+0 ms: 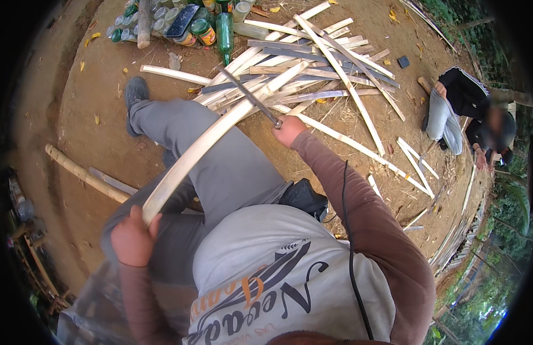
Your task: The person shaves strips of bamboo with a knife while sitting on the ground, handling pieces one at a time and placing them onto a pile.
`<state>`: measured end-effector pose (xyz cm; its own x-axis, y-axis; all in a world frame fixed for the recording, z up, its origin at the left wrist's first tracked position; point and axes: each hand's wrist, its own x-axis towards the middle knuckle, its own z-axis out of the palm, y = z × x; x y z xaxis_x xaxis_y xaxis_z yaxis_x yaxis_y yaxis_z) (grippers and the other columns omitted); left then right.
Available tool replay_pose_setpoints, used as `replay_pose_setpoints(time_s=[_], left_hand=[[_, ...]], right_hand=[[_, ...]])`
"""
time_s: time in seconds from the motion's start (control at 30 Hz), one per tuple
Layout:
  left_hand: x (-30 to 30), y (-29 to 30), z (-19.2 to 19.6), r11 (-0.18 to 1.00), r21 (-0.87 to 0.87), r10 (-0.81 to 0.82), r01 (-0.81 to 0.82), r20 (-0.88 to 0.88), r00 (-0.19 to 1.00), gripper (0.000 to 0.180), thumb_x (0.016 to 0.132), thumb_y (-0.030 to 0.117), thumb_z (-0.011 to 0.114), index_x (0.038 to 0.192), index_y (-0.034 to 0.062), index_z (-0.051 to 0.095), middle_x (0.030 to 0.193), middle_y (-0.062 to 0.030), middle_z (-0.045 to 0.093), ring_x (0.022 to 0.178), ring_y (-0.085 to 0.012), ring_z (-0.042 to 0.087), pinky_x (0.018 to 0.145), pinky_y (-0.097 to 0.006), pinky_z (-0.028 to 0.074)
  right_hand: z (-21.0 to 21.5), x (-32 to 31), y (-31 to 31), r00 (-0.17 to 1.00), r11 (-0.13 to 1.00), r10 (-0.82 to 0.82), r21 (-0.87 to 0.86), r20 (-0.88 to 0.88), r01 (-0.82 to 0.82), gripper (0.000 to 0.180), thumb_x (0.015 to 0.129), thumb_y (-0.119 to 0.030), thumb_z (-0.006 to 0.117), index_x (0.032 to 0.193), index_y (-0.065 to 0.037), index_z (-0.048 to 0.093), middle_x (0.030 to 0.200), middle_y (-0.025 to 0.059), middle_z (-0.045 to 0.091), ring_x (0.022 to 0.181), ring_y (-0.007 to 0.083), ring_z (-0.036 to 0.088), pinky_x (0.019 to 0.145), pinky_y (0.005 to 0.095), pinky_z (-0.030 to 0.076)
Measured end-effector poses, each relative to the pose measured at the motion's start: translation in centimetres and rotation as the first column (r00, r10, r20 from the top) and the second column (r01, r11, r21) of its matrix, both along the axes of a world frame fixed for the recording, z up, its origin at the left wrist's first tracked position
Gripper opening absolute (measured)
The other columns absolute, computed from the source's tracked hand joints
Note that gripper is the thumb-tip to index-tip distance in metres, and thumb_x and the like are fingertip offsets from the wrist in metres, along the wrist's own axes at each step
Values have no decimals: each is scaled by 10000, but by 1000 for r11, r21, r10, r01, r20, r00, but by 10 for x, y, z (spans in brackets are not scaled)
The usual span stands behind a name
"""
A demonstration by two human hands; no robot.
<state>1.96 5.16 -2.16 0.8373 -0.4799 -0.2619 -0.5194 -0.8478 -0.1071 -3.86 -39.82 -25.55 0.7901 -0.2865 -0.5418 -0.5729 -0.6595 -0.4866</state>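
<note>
A long pale bamboo strip slants across my lap, its near end gripped in my left hand. From there it runs up over my grey-trousered leg, and its far end overlies the pile of strips ahead. My right hand is closed around the handle of a long knife, whose narrow dark blade points up and left. In the picture the blade crosses the strip; whether the edge touches it I cannot tell. The knife's handle is mostly hidden by my fingers.
Many split strips lie crisscrossed on the bare dirt ahead. Glass bottles and jars stand at the far left, a dark phone on top. A round pole lies left of me. Another person sits at the right.
</note>
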Motion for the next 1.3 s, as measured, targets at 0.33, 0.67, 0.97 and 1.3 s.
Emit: replay_pose_setpoints(time_s=[0.33, 0.67, 0.97, 1.3], left_hand=[[3, -6, -1, 1000, -7, 28, -28, -26, 999, 443, 903, 481, 766, 892, 94, 550, 684, -146, 643, 635, -370, 665, 553, -464, 513], [7, -4, 0, 1000, -22, 5, -5, 3, 1000, 451, 887, 482, 781, 894, 98, 544, 670, -130, 632, 607, -356, 647, 552, -460, 507], [12, -3, 4, 999, -34, 25, -26, -26, 999, 455, 877, 484, 782, 882, 97, 543, 670, -131, 630, 608, -355, 646, 546, -456, 501], [14, -4, 5, 997, -69, 22, -24, -28, 999, 416, 875, 430, 790, 884, 93, 548, 671, -131, 633, 621, -351, 651, 561, -453, 504]], right_hand=[[-18, -6, 16, 981, 997, -65, 57, 182, 55, 306, 902, -307, 668, 846, -6, 672, 785, 235, 678, 745, 429, 652, 725, 500, 516], [-31, 2, 9, 983, 998, -61, 18, 173, 59, 297, 898, -295, 675, 904, 1, 699, 767, 234, 683, 728, 410, 661, 713, 476, 524], [-42, 11, -1, 987, 997, -74, -1, 146, 75, 277, 899, -299, 689, 883, -23, 709, 780, 228, 685, 732, 411, 652, 717, 465, 519], [-39, 13, 9, 987, 990, -133, 68, 90, 127, 292, 901, -303, 685, 912, -13, 714, 803, 214, 695, 768, 376, 678, 742, 463, 532]])
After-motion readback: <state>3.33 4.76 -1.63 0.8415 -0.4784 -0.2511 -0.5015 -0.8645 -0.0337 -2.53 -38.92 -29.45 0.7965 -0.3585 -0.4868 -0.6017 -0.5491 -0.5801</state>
